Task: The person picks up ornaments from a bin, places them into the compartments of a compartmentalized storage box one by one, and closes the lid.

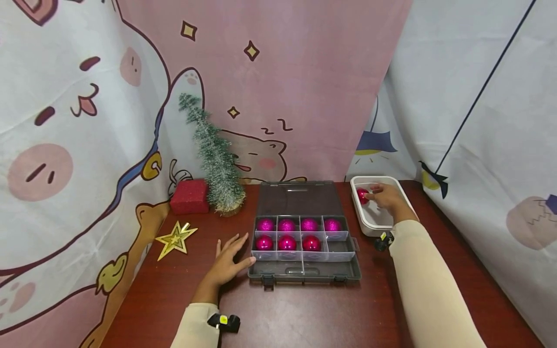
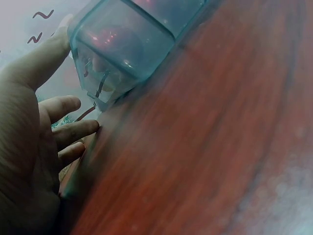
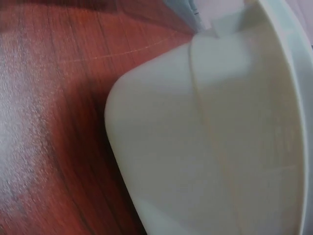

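A grey plastic compartment box lies with its lid open at the back. Several glittery magenta balls fill its rear row; 3 shiny red balls sit in the row before it, left of a bare compartment. My left hand lies at the box's left side, fingers spread, thumb at its edge. Inside the white plastic bin, my right hand reaches leftward, fingertips right at a shiny red ball. The right wrist view shows only the bin's outer wall, not the hand.
A small tinsel tree leans at the back left, beside a red block. Nearer lies a gold star. Printed cloth hangs behind and along both sides of the brown wooden table.
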Tool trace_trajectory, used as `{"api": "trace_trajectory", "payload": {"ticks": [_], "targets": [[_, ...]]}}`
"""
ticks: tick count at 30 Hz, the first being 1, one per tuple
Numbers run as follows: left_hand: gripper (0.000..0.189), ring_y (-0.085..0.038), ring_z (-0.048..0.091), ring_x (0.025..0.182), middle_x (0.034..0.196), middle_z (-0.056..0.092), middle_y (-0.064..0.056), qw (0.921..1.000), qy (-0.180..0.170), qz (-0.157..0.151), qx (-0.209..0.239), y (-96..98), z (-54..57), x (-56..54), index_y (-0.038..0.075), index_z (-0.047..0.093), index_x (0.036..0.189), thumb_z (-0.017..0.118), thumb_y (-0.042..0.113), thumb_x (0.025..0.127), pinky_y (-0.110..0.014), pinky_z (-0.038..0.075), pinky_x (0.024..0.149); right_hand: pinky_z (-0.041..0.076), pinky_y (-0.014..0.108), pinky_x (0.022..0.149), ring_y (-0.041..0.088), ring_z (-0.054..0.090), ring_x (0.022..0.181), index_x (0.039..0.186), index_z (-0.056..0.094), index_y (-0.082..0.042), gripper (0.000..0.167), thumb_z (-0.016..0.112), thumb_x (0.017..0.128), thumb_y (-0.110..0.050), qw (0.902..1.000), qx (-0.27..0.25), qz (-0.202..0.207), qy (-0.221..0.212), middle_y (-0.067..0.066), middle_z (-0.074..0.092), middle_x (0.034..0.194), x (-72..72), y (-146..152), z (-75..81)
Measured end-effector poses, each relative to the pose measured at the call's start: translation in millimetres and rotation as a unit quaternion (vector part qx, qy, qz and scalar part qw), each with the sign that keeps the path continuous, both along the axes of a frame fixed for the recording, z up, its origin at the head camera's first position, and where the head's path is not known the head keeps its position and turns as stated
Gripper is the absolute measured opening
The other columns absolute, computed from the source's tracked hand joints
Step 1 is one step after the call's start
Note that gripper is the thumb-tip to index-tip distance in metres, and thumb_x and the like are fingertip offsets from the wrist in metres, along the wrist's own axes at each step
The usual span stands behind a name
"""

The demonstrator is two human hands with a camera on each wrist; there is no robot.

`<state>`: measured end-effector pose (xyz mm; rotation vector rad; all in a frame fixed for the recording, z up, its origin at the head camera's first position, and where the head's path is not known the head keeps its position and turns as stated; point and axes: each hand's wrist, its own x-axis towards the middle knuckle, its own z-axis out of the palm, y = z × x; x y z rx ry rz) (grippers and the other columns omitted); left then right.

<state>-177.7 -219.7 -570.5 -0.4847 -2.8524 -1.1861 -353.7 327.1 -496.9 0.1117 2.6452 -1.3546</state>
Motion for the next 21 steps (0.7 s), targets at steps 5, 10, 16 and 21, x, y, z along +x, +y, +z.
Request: {"api": "trace_trajectory", "payload": {"ticks": [5, 10, 16, 21], "targets": [[0.086, -0.046, 0.034, 0.163, 0.169, 0.052, -0.017, 1.0, 0.001, 0.001, 0.001, -0.5, -0.9, 0.4, 0.009, 0.046, 0.167, 0.076, 0.047, 0.096, -0.082, -0.008, 0.127, 0.051, 0.064, 0.116, 0.048, 0.05, 0.142, 0.158, 0.041, 0.013, 0.062, 0.066, 0.108, -0.015, 0.9999, -0.013, -0.008, -0.005, 0.042, 0.041, 0.161, -0.2, -6, -1.3], [0.086, -0.046, 0.034, 0.163, 0.168, 0.052, -0.017, 1.0, 0.002, 0.003, -0.001, -0.9, -3.0, 1.2, 0.011, 0.045, 0.167, 0.077, 0.048, 0.096, -0.083, -0.008, 0.127, 0.055, 0.061, 0.112, 0.042, 0.056, 0.133, 0.158, 0.042, 0.012, 0.063, 0.066, 0.108, -0.017, 0.9998, -0.016, -0.01, -0.002, 0.041, 0.044, 0.159, -2.5, -7, -3.2], [0.085, -0.046, 0.034, 0.164, 0.169, 0.052, -0.016, 1.0, 0.002, 0.005, -0.001, -0.3, -1.9, 0.8, 0.011, 0.046, 0.167, 0.076, 0.048, 0.097, -0.082, -0.007, 0.127, 0.058, 0.058, 0.109, 0.035, 0.061, 0.124, 0.158, 0.043, 0.011, 0.066, 0.069, 0.107, -0.022, 1.0, -0.001, -0.003, -0.002, 0.04, 0.049, 0.157, -8.1, -7, -5.9], [0.086, -0.045, 0.034, 0.164, 0.169, 0.051, -0.016, 1.0, 0.001, 0.004, -0.007, -0.7, -1.1, 0.8, 0.011, 0.045, 0.167, 0.076, 0.049, 0.097, -0.082, -0.007, 0.127, 0.063, 0.048, 0.094, 0.03, 0.065, 0.113, 0.154, 0.047, 0.01, 0.064, 0.072, 0.106, -0.024, 0.9997, 0.022, 0.008, 0.0, 0.038, 0.056, 0.149, -15.5, -4, -12.0]]}}
